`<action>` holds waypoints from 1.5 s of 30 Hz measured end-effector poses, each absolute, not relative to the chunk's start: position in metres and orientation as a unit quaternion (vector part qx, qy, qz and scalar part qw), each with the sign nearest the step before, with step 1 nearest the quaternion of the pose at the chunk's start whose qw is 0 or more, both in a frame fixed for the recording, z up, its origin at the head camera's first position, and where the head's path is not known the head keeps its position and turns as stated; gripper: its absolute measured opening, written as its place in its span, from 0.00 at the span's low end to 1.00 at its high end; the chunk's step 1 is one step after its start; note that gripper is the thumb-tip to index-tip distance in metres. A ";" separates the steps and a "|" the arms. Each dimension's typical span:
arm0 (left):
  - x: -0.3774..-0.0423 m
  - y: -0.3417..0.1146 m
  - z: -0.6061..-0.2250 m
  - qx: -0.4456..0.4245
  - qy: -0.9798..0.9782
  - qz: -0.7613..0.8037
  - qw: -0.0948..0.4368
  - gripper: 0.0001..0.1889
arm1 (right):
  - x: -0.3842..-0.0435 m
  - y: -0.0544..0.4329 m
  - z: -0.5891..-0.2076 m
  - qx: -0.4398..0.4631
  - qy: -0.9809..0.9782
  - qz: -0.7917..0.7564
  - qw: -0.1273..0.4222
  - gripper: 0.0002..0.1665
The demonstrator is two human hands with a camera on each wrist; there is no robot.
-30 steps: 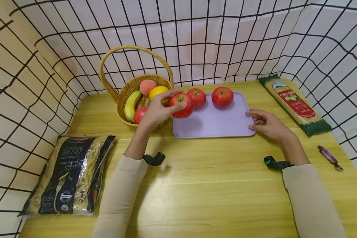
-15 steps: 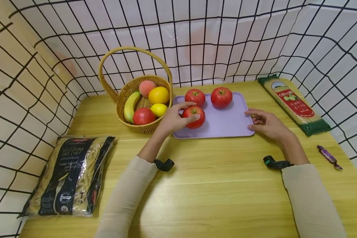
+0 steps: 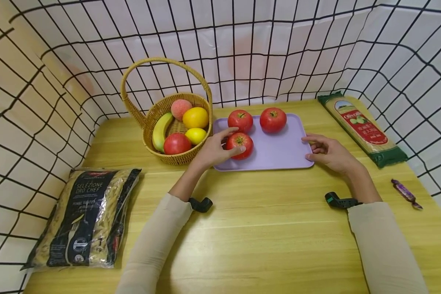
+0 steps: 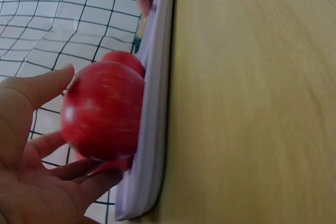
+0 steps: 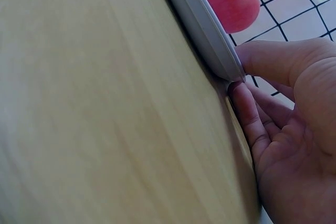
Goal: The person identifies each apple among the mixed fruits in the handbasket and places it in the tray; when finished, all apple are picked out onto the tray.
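Observation:
My left hand [image 3: 214, 151] is around the left side of a red apple [image 3: 239, 145] that sits at the tray's front left. In the left wrist view the thumb and fingers are spread loosely about this apple [image 4: 105, 111], the thumb tip beside its upper edge. My right hand [image 3: 328, 153] pinches the right end of the lavender tray [image 3: 279, 157]; the right wrist view has the thumb [image 5: 262, 59] on the rim and a fingertip under it. Behind the front apple stand two more red apples, one at back left [image 3: 240, 121] and another at back centre [image 3: 273, 120].
A wicker basket [image 3: 174, 159] left of the tray holds a banana [image 3: 161, 132], a peach, two yellow fruits and a red fruit. A penne bag [image 3: 84, 216] lies front left, an Olivoilà pack [image 3: 364, 128] and purple candy [image 3: 406, 194] right. A wire grid stands around the table.
My left hand has carried the apple from beside the basket rightward and down onto the tray, and its fingers have since loosened. My right hand has stayed at the tray's edge.

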State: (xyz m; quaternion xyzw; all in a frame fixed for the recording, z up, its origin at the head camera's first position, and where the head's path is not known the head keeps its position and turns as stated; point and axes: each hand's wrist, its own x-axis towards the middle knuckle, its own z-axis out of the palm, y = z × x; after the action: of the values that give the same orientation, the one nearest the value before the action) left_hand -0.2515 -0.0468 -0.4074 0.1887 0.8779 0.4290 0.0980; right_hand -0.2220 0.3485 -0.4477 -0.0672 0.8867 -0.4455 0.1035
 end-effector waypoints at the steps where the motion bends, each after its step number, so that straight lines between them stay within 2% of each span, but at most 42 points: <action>1: -0.250 -0.048 -0.406 0.187 0.877 0.432 0.098 0.39 | -0.222 0.349 -0.448 -0.066 0.887 -0.445 0.105 0.33; 9: -0.237 -0.068 -0.380 0.203 0.864 0.456 0.069 0.36 | -0.222 0.349 -0.448 -0.077 0.887 -0.443 0.101 0.33; 17: -0.231 -0.098 -0.360 0.201 0.882 0.424 -0.031 0.29 | -0.222 0.349 -0.449 -0.083 0.889 -0.440 0.098 0.34; 23: -0.233 -0.124 -0.354 0.171 0.912 0.361 -0.098 0.36 | -0.221 0.348 -0.448 -0.070 0.888 -0.443 0.102 0.34; 29: -0.231 -0.144 -0.350 0.115 0.938 0.313 -0.095 0.41 | -0.221 0.348 -0.448 -0.068 0.885 -0.449 0.106 0.36; 45: -0.240 -0.162 -0.359 0.081 0.953 0.287 -0.059 0.42 | -0.220 0.348 -0.448 -0.069 0.884 -0.451 0.099 0.35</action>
State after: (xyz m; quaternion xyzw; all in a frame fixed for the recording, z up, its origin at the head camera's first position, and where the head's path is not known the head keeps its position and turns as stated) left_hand -0.2398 -0.1616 -0.3593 0.0811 0.9526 0.2872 -0.0592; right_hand -0.2204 0.3485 -0.4475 -0.0691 0.8841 -0.4513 0.0995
